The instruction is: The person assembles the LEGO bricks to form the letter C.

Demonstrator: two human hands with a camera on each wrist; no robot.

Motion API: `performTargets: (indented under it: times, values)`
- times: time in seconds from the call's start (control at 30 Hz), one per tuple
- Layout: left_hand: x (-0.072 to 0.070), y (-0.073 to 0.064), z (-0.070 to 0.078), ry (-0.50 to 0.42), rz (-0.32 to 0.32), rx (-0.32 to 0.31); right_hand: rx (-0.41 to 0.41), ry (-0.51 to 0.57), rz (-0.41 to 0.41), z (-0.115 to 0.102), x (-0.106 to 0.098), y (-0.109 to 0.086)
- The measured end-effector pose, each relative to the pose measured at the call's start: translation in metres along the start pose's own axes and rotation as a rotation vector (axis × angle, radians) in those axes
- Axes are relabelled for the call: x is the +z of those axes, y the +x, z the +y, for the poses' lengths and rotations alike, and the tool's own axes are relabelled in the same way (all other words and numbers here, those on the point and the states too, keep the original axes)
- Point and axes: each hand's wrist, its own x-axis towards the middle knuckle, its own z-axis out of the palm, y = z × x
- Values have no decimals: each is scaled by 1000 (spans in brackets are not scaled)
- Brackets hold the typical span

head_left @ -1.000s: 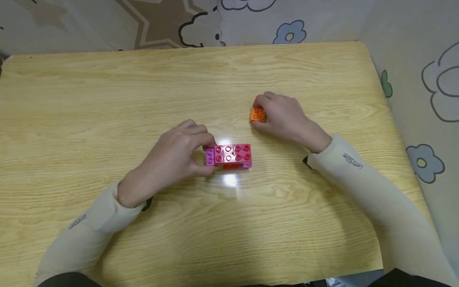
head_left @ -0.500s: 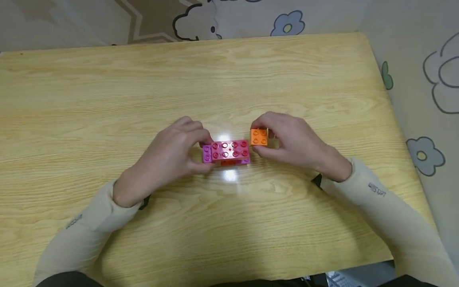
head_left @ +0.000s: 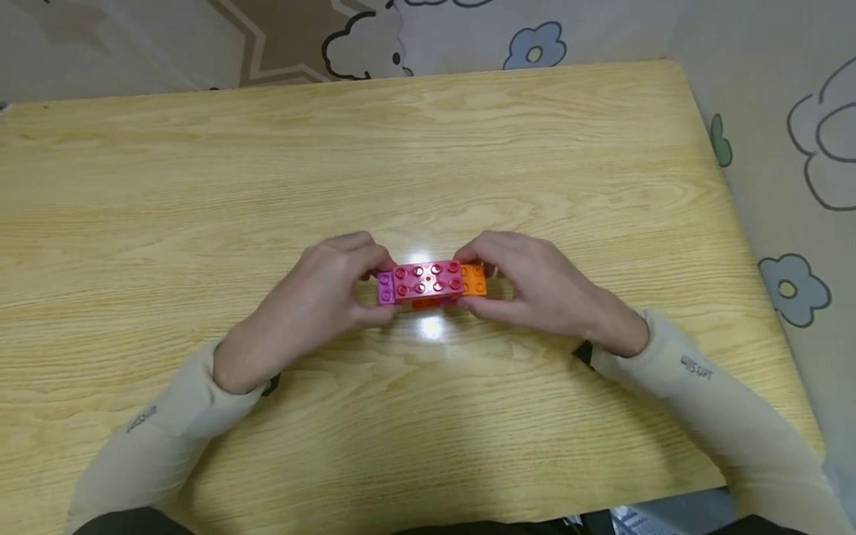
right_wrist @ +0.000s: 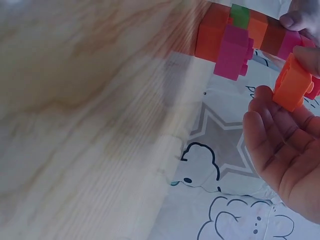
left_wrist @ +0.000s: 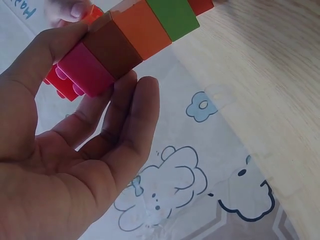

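Observation:
A tower of toy building bricks stands on the table, topped by a long red brick [head_left: 428, 279]. Beneath the top are a magenta brick [left_wrist: 87, 70], a brown brick [left_wrist: 114, 47], an orange one and a green brick [left_wrist: 172, 17]. My left hand [head_left: 334, 286] grips the tower's left side near the magenta brick, thumb in front and fingers behind. My right hand [head_left: 538, 286] pinches a small orange brick [head_left: 473, 280] at the right end of the red brick, slightly under it. Whether the two are joined I cannot tell.
Low on the tower's right side, a pink brick [right_wrist: 232, 52] juts out beside the orange-red bottom brick [right_wrist: 212, 32]. The wooden table [head_left: 428, 416] meets a patterned wall [head_left: 455, 37] at the back and another at the right.
My right hand has brought the orange brick from the back right toward me and left, against the red brick's right end. The left hand keeps its grip on the tower.

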Motion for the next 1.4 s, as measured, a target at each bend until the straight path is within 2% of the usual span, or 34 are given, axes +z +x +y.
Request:
performTargets:
  times: [0.37,0.8,1.13,1.4]
  values:
    - [1,1,1,31,-6,8,5,-1,16,-1,2,0]
    - [-2,0,2,51,-28,-48,-8,-4,8,-1,5,1]
    - [-1,0,5,17,18,-19,-1,-10,-2,-2,6,2]
    - [0,0,6,6,29,-8,-16,-3,7,-3,6,4]
